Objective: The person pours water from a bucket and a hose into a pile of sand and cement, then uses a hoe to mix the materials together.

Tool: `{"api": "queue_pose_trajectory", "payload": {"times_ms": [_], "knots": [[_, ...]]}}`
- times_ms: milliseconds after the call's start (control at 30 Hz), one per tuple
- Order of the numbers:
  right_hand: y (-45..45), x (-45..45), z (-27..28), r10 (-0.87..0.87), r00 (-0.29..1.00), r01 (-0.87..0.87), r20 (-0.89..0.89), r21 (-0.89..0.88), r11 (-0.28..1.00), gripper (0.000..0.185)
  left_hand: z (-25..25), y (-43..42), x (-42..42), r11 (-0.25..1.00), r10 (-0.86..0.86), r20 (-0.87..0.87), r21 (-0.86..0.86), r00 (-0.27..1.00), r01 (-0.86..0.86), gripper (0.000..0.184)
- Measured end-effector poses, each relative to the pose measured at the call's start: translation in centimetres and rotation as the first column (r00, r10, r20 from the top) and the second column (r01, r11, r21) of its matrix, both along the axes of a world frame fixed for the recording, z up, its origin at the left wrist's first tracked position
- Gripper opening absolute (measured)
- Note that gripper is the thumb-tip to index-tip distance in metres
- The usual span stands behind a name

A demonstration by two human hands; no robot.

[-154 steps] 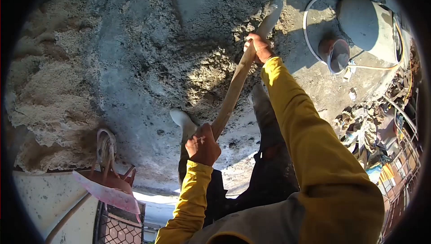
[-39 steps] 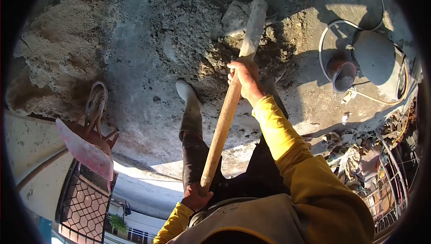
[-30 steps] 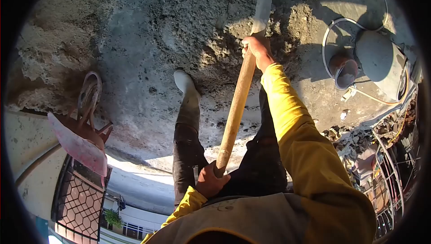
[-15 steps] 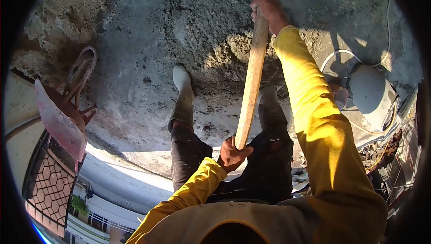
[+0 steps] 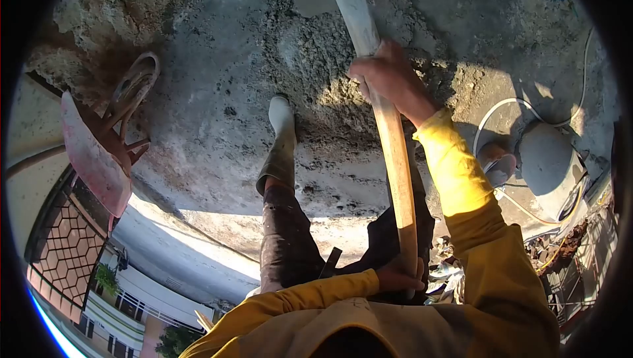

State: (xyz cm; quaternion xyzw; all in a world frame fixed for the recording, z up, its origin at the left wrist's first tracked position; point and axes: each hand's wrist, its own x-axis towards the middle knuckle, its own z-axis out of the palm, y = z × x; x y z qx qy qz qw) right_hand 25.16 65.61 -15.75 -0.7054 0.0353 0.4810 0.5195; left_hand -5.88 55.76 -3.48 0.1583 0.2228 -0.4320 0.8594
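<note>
A long wooden tool handle (image 5: pixel 395 173) runs from my waist up past the top edge of the view. Its far part is coated in grey cement, and the tool's head is out of sight. My right hand (image 5: pixel 394 81) is closed around it partway up. Down by my waist, my left hand (image 5: pixel 401 275) wraps the near end, its fingers partly in shadow. Beyond and beneath the handle lies a heap of wet grey mortar mix (image 5: pixel 323 61), partly sunlit. A pale rubber boot (image 5: pixel 281 117) stands at the heap's near left side.
At the left a wheelbarrow (image 5: pixel 99 153) rests tipped, its wheel toward the mortar. On the right are a grey rounded container (image 5: pixel 548 157), a smaller bucket (image 5: pixel 498 165) and a pale hose (image 5: pixel 504 102). Rubble (image 5: pixel 448 275) lies by my right leg.
My right hand has come down and nearer to me. My left hand has moved back and right to my waist, and the handle now slants up to the left.
</note>
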Motion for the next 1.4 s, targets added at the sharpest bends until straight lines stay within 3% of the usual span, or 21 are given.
{"api": "queue_pose_trajectory", "payload": {"times_ms": [67,100,200,267,333,400,433,467,633,667,700,733,800,900,967,1033,1167,1233,1300,1367,1400], "knots": [[6.2,3.1,-2.7,0.175,0.979,-0.166,0.109,-0.080,0.983,0.021,-4.7,2.0,3.7,0.979,0.124,-0.276,0.191,0.953,-0.072,0.015],[8.3,3.7,-4.7,0.198,0.966,-0.195,0.165,-0.037,0.980,0.022,-7.8,2.4,4.2,0.958,0.170,-0.251,0.269,0.953,-0.100,0.015],[8.5,1.4,-9.7,0.311,0.950,-0.301,0.027,-0.183,0.936,0.027,-6.7,-0.3,5.5,0.927,0.357,-0.368,0.029,0.859,-0.373,0.017],[2.8,-2.5,-9.8,0.477,0.867,-0.498,-0.143,-0.275,0.822,0.032,-2.9,-4.8,2.9,0.939,0.277,0.169,0.159,0.946,-0.304,0.023],[-2.0,-5.0,-6.5,0.400,0.883,-0.469,-0.243,-0.445,0.763,0.026,1.0,-5.8,1.9,0.960,0.079,0.439,0.208,0.895,-0.187,0.014],[-6.1,-8.1,-4.6,0.304,0.945,-0.322,-0.123,-0.514,0.795,0.018,4.3,-7.3,-0.6,0.948,0.103,0.140,-0.312,0.985,-0.055,0.013],[-7.9,-8.7,-2.8,0.236,0.951,-0.302,-0.198,-0.450,0.841,0.023,3.9,-8.3,-2.1,0.859,0.105,0.210,-0.512,0.972,0.018,0.017],[-7.9,-8.7,0.1,0.176,0.974,-0.228,-0.146,-0.557,0.799,0.021,3.7,-7.6,-1.6,0.862,0.115,0.216,-0.506,0.970,0.010,0.017],[-5.1,0.6,2.4,0.155,0.984,-0.134,0.082,-0.218,0.967,0.017,2.5,-4.3,2.7,0.970,0.011,0.289,-0.234,0.957,0.060,0.020],[-3.9,3.1,-0.3,0.136,0.983,-0.105,0.122,-0.231,0.967,0.016,-0.2,-4.6,2.9,0.978,0.049,0.084,-0.205,0.995,-0.031,0.023],[-1.0,5.8,0.1,0.147,0.982,-0.117,0.122,-0.230,0.966,0.016,-2.9,-3.0,5.3,0.996,0.006,0.097,0.092,0.995,-0.015,0.023],[0.8,7.8,-2.4,0.130,0.982,-0.103,0.137,-0.187,0.977,0.021,-4.9,-0.3,8.0,0.999,0.003,-0.107,0.036,0.994,0.001,0.019],[2.7,9.8,-7.9,0.223,0.907,-0.207,0.359,-0.083,0.975,0.022,-8.2,1.5,9.6,0.984,0.038,-0.148,0.180,0.988,-0.011,0.016],[-1.1,3.4,-12.5,0.144,0.989,-0.130,0.036,-0.255,0.958,0.020,-3.4,-1.8,6.7,0.988,0.145,-0.358,-0.002,0.922,-0.156,0.019],[-6.3,-2.0,-9.7,0.252,0.959,-0.284,-0.134,-0.506,0.814,0.029,1.0,-4.3,3.4,0.976,0.017,-0.404,-0.193,0.915,-0.103,0.024],[-10.6,-5.8,-6.0,0.114,0.985,-0.162,-0.130,-0.462,0.872,0.023,2.9,-6.7,-2.5,0.900,-0.005,-0.154,-0.431,0.988,-0.063,0.018],[-14.5,-3.7,3.0,-0.356,0.897,0.255,-0.264,-0.349,0.902,0.019,5.6,-6.8,-3.3,0.817,0.147,-0.059,-0.555,0.987,-0.155,0.022],[-15.2,1.2,4.0,-0.329,0.942,0.273,-0.070,-0.410,0.870,0.016,4.3,-3.7,2.4,0.939,-0.198,0.258,-0.228,0.946,0.259,0.028],[-18.2,7.2,1.1,-0.314,0.947,0.318,0.065,-0.333,0.888,0.014,-1.8,-3.7,3.8,0.969,-0.242,0.277,0.030,0.930,0.243,0.025],[-19.7,13.0,-3.4,-0.356,0.929,0.371,0.104,-0.236,0.898,0.015,-6.8,0.4,8.2,0.956,-0.256,0.055,0.164,0.965,0.245,0.028],[-19.3,14.3,-5.4,-0.449,0.885,0.464,0.122,-0.200,0.863,0.013,-7.8,3.3,10.0,0.882,-0.250,0.105,0.434,0.963,0.182,0.028]]}}
